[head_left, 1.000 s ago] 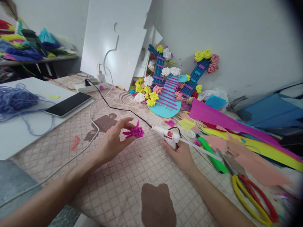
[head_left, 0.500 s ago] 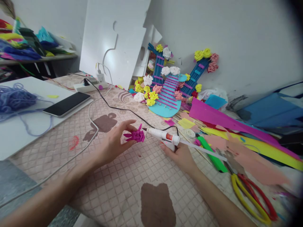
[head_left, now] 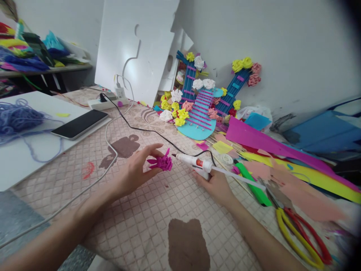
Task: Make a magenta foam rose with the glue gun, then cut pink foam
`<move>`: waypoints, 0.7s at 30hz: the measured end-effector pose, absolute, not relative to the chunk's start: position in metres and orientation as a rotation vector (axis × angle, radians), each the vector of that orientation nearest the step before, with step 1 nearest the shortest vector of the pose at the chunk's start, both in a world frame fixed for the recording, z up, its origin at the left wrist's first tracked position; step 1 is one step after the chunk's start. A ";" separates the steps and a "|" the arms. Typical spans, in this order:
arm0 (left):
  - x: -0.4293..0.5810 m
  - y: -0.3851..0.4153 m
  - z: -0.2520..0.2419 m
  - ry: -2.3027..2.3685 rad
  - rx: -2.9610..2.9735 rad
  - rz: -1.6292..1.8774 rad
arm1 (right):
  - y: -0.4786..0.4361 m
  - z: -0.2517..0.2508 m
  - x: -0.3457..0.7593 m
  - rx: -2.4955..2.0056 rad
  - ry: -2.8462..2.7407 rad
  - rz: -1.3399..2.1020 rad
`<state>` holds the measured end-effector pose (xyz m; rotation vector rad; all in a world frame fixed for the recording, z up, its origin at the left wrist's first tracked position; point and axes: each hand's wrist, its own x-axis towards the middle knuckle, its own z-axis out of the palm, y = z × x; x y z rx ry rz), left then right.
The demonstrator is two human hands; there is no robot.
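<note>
Between the thumb and fingers of my left hand is a magenta paper flower with pointed petals on its left side. My right hand is wrapped round the handle of a white hot glue gun. The dark nozzle points left, just beside the flower, with a small gap between them. A long translucent glue stick sticks out of the gun's back end. The black cord runs from the gun across the table to a white power strip.
Scissors with red and yellow handles and a green cutter lie right. Coloured paper is piled behind them. Flower-trimmed blue craft pieces lean against the wall. A phone and purple yarn lie left; a white cable crosses the table.
The glue gun's nozzle has shifted slightly, and its back end and glue stick have moved a little left. My left hand still holds the flower in nearly the same place.
</note>
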<state>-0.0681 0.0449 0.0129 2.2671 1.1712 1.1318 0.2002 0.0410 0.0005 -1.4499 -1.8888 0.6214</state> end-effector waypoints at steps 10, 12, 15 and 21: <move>-0.074 0.033 0.004 1.108 2.148 1.102 | 0.052 -0.003 0.193 -1.514 -1.886 0.535; -0.074 0.027 0.000 1.085 2.128 1.073 | 0.061 -0.004 0.187 -1.489 -1.910 0.535; -0.073 0.016 -0.009 1.066 2.132 0.980 | 0.081 -0.004 0.173 -1.414 -1.968 0.538; -0.067 0.006 -0.023 1.066 2.147 0.862 | 0.130 -0.003 0.129 -1.250 -2.081 0.597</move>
